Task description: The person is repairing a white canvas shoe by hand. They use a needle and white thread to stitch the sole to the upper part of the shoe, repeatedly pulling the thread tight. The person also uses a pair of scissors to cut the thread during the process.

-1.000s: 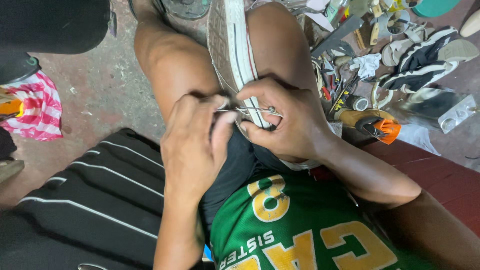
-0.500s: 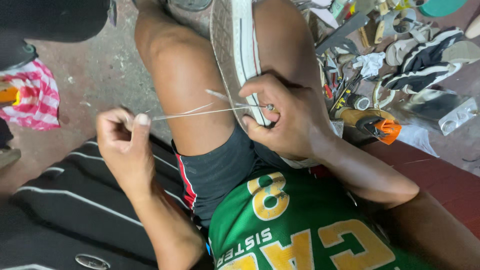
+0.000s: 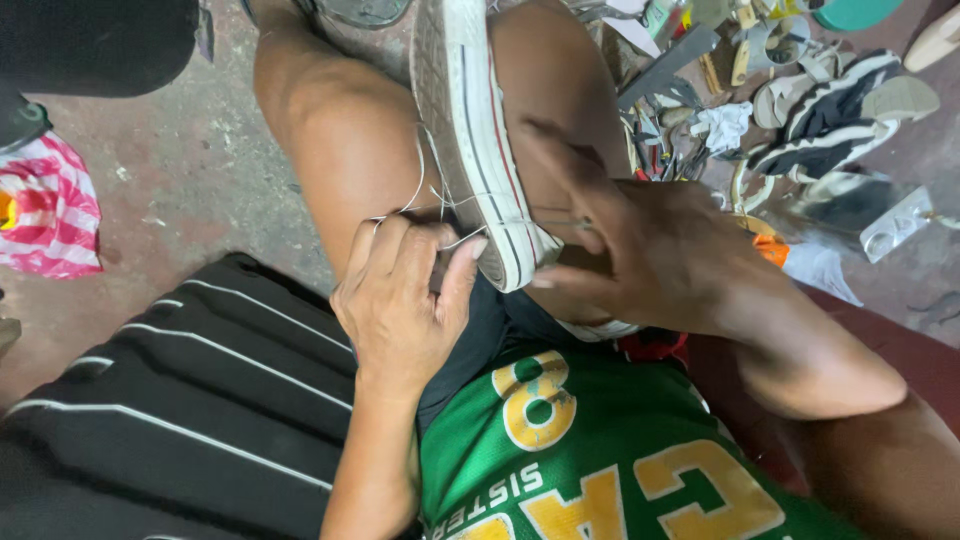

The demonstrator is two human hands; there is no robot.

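Note:
A white-soled sneaker (image 3: 470,130) lies sole-up between my knees, with red and dark stripes along its rim. My left hand (image 3: 400,300) sits by the heel end and pinches a thin pale thread (image 3: 420,185) that loops up beside the sole. My right hand (image 3: 640,250) rests on the sneaker's other side, fingers spread along the rim, with a thin needle or awl (image 3: 560,222) at the fingers. The shoe's upper is hidden under my hands and legs.
A black bag with white stripes (image 3: 180,400) lies at the lower left. A pink-and-white striped cloth (image 3: 50,210) is at the left edge. Several shoes, soles and tools (image 3: 800,110) are heaped on the floor at the upper right. The floor (image 3: 180,170) is reddish concrete.
My left hand, which had pulled the thread out far to the left, has come back to the sneaker's heel; the thread now hangs in a slack loop. My right hand's fingers have spread.

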